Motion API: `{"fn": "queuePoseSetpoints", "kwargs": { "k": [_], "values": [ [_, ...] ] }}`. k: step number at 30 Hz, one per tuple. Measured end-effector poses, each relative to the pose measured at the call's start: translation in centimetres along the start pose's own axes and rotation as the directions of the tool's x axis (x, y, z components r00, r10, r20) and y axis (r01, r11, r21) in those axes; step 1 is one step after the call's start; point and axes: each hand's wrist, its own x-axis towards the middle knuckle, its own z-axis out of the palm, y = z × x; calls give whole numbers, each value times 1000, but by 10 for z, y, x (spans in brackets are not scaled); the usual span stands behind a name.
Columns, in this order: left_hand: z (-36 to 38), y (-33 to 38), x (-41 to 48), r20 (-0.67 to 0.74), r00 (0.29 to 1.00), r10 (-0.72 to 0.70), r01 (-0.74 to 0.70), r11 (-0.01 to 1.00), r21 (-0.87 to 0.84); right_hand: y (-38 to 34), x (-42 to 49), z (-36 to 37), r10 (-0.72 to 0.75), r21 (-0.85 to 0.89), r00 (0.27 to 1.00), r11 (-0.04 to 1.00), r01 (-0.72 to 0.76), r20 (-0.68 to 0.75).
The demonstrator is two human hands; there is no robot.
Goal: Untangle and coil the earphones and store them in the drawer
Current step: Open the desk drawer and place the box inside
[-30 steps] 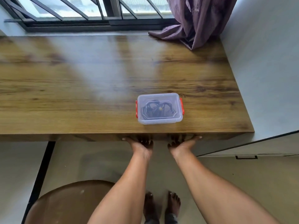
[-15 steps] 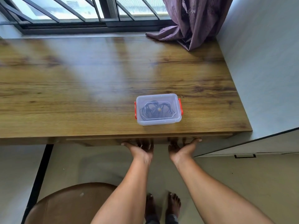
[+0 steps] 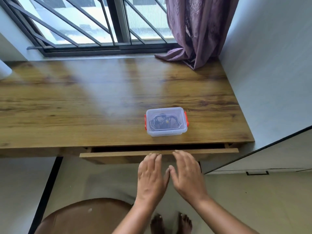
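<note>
Wooden drawer (image 3: 158, 152) sits a crack open under the desk (image 3: 84, 107) edge. I've got both hands flat, palms down, fingers (image 3: 179, 155) straight and holding nothing: left hand (image 3: 151, 174) and right hand (image 3: 187, 173) side by side, tips at the drawer front. Earphones (image 3: 162, 122) lie tangled inside the lidded clear box (image 3: 166, 132) on the desk, just behind. I reckon we're opening storage first; next, unclip that box and lift the cord out.
</note>
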Motion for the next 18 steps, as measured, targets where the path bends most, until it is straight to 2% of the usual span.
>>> {"fn": "queuePoseSetpoints", "kwargs": {
  "k": [1, 2, 4, 5, 7, 9, 15, 18],
  "values": [
    [0, -4, 5, 73, 995, 62, -70, 992, 107, 2, 1, 1, -86, -104, 994, 990, 94, 74],
    [-3, -7, 11, 188, 981, 50, -86, 979, 186, 2, 2, 2, -100, -171, 984, 977, 125, 147],
    [-4, -18, 20, 382, 924, 13, -129, 952, 279, 6, 6, 0, -58, -224, 957, 966, 126, 285],
    [-2, -24, 21, 436, 900, 7, -147, 946, 290, 8, 7, 0, -34, -221, 938, 968, 116, 344],
    [0, -32, 21, 466, 885, 14, -168, 942, 291, 15, 8, 3, 3, -224, 898, 969, 106, 440],
    [-1, -32, 21, 471, 882, 20, -173, 943, 285, 18, 6, 6, 8, -252, 891, 960, 120, 454],
    [-8, -20, 15, 431, 902, 35, -157, 955, 251, 9, 4, 0, -3, -303, 948, 947, 105, 318],
    [-10, -17, 11, 389, 917, 82, -190, 950, 248, 7, 7, -2, -12, -301, 951, 947, 109, 308]
  ]
}}
